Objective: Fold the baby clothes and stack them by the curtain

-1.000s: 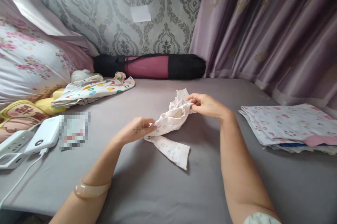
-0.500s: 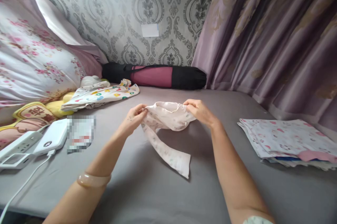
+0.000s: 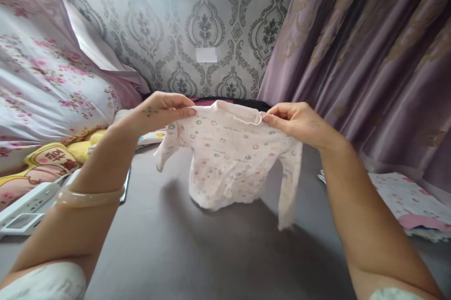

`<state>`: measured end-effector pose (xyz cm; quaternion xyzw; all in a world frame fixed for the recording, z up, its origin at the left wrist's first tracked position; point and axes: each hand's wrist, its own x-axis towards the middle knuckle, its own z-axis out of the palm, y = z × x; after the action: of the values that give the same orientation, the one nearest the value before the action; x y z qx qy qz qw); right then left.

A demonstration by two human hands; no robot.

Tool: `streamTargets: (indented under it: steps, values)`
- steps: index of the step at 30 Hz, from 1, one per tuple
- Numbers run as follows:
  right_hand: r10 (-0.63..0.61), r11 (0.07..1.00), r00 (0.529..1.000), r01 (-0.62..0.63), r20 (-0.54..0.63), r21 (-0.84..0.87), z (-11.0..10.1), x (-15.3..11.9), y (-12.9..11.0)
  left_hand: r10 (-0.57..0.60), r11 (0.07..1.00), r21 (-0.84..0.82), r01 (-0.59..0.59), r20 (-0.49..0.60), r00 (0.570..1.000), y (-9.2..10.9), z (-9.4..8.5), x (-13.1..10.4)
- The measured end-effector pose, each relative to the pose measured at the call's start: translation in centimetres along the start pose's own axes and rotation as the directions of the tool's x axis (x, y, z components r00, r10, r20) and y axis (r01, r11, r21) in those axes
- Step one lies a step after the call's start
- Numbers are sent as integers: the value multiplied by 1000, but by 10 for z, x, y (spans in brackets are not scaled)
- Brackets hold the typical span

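A small pale pink long-sleeved shirt with little printed figures hangs spread out in the air above the grey bed sheet. My left hand pinches its left shoulder between thumb and fingers. At the right side of the neckline, my right hand grips the cloth the same way. The collar is uppermost, and both sleeves dangle, the right one lower. The shirt's shadow falls on the sheet beneath it.
Folded patterned cloths lie at the right. At the left are a power strip and yellow plush items, partly behind my forearm. A long black and maroon bag lies along the wall, beside purple curtains.
Both hands have risen and moved apart with the shirt. It was bunched with one sleeve trailing low; now its body and both sleeves hang spread. The view has tilted up slightly.
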<state>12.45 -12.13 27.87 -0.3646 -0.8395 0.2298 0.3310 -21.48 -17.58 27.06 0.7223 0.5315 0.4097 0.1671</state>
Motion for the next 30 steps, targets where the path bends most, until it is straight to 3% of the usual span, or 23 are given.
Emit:
streamTargets:
  steps: [5, 8, 10, 14, 17, 19, 21, 22, 25, 28, 30]
  values:
    - [84, 946, 993, -52, 85, -321, 31, 7, 37, -41, 998, -52, 46, 90, 995, -44, 64, 2]
    - [86, 947, 977, -19, 197, -320, 40, 7, 58, -112, 993, -34, 113, 44, 993, -71, 96, 2]
    - [92, 958, 959, -12, 269, -285, 40, 6, 69, -138, 990, -19, 139, 15, 990, -81, 105, 3]
    - [179, 943, 944, -85, 275, -322, 33, 5, 78, -113, 993, 43, 111, 48, 992, -78, 98, 11]
    - [148, 921, 988, -118, 52, -371, 26, 4, 69, 19, 982, 189, -1, -94, 995, -55, 84, 18]
    - [20, 917, 978, -101, -208, -386, 24, 5, 59, 178, 948, 308, -76, -321, 930, -36, 74, 23]
    - [-121, 903, 911, -64, -395, -425, 23, 7, 50, 273, 911, 406, -74, -459, 846, -21, 65, 28]
    - [-176, 889, 893, -37, -415, -457, 24, 8, 46, 299, 892, 445, -81, -446, 844, -16, 62, 32]
    - [-256, 838, 906, 34, -338, -545, 26, 16, 42, 318, 843, 527, -109, -325, 891, -14, 59, 42]
    - [-294, 811, 854, -14, -429, -584, 24, 25, 41, 310, 843, 536, -36, -432, 847, -17, 63, 48]
    - [-308, 791, 847, -25, -433, -611, 22, 30, 39, 310, 849, 525, -49, -421, 852, -16, 66, 50]
